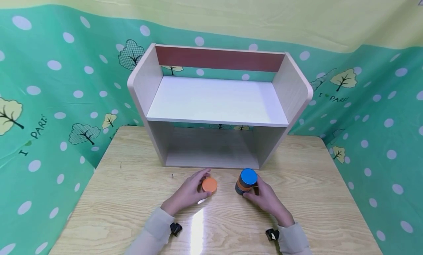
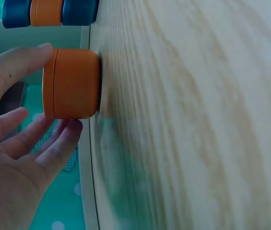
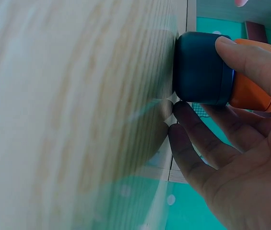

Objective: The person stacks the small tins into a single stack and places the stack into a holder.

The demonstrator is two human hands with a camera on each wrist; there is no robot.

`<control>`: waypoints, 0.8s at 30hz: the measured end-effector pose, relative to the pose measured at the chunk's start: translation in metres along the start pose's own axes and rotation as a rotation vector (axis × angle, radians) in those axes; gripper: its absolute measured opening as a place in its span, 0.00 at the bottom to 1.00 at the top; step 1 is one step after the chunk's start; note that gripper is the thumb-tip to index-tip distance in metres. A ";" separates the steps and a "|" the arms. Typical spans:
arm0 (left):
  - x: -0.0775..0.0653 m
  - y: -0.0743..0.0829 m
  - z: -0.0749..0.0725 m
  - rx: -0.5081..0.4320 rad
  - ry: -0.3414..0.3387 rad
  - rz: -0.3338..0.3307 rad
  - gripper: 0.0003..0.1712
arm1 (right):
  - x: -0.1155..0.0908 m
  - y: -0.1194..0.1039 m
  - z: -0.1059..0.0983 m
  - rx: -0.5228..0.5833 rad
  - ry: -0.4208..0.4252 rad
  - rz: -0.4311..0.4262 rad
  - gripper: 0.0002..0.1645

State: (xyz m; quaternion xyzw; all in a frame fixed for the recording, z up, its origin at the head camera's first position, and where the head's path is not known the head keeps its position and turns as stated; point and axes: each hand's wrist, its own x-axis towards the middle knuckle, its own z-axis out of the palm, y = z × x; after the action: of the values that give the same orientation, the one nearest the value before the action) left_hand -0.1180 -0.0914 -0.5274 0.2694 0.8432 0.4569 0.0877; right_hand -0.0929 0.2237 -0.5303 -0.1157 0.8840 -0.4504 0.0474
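The table (image 1: pixel 109 200) looked like smooth, shiny wood. The orange tub (image 2: pixel 75 84) and the stack (image 1: pixel 246 181) looked smooth and dull. The curtain (image 1: pixel 66 97) was wrinkly cloth.

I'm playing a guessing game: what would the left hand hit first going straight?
The orange jar; the left hand is around it. Beyond, perhaps the shelf, though depth is unclear.

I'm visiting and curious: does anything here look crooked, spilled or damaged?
Little does: the orange canister and the canister stack stand upright, with no visible spill. At most, a small dark mark breaks the pale wooden table left of the orange canister, perhaps just grain.
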 end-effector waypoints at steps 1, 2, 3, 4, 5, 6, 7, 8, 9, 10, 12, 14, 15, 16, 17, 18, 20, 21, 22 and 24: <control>0.000 0.000 0.000 0.007 0.000 -0.002 0.48 | 0.000 0.000 0.000 -0.002 0.001 -0.002 0.38; -0.001 0.000 0.000 0.013 0.002 -0.001 0.48 | 0.000 0.000 0.000 -0.003 0.001 -0.002 0.37; -0.001 -0.001 0.001 0.019 0.005 0.000 0.48 | 0.001 0.000 0.000 -0.002 0.002 -0.002 0.37; -0.001 -0.001 0.001 0.022 0.007 0.002 0.48 | 0.001 0.001 0.000 -0.002 0.002 -0.001 0.37; -0.001 -0.002 0.001 0.023 0.009 0.003 0.48 | 0.001 0.001 0.000 -0.003 0.002 -0.001 0.37; -0.002 -0.002 0.001 0.024 0.010 0.004 0.48 | 0.001 0.001 0.000 -0.003 0.001 0.000 0.38; -0.002 -0.002 0.002 0.023 0.011 0.004 0.48 | 0.001 0.002 0.001 -0.004 -0.001 0.001 0.38; -0.002 -0.002 0.002 0.021 0.012 0.004 0.48 | 0.001 0.002 0.001 -0.002 -0.002 0.003 0.38; -0.003 -0.002 0.002 0.020 0.013 0.006 0.48 | 0.001 0.002 0.001 -0.002 -0.003 0.003 0.38; -0.003 -0.002 0.002 0.021 0.013 0.008 0.48 | 0.001 0.002 0.001 -0.002 -0.002 0.002 0.38; -0.003 -0.002 0.002 0.026 0.014 0.014 0.49 | 0.001 0.002 0.001 0.001 -0.002 -0.001 0.38; -0.003 -0.003 0.002 0.036 0.015 0.020 0.49 | 0.001 0.002 0.000 0.003 0.001 -0.004 0.38; -0.003 -0.003 0.002 0.043 0.016 0.022 0.49 | 0.001 0.003 0.001 0.003 0.001 -0.006 0.38; -0.002 -0.003 0.003 0.048 0.017 0.021 0.49 | 0.001 0.003 0.000 0.001 0.002 -0.007 0.38; -0.002 -0.003 0.003 0.052 0.017 0.021 0.48 | 0.001 0.003 0.000 0.000 0.001 -0.007 0.38; -0.002 -0.003 0.003 0.055 0.018 0.022 0.48 | 0.001 0.002 0.000 -0.001 0.001 -0.006 0.38; -0.002 -0.004 0.003 0.061 0.017 0.020 0.48 | 0.001 0.002 0.000 -0.002 -0.001 -0.005 0.38; -0.002 -0.004 0.003 0.064 0.018 0.021 0.48 | 0.001 0.002 0.000 -0.003 -0.002 -0.005 0.38; -0.002 -0.004 0.003 0.067 0.019 0.022 0.48 | 0.001 0.002 0.000 -0.002 -0.002 -0.005 0.38; -0.002 -0.004 0.003 0.071 0.020 0.025 0.47 | 0.001 0.002 0.000 0.002 -0.002 -0.004 0.38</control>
State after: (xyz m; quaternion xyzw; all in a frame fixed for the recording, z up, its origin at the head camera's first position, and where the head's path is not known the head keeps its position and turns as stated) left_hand -0.1165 -0.0924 -0.5322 0.2783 0.8562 0.4305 0.0640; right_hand -0.0943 0.2244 -0.5321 -0.1177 0.8833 -0.4512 0.0474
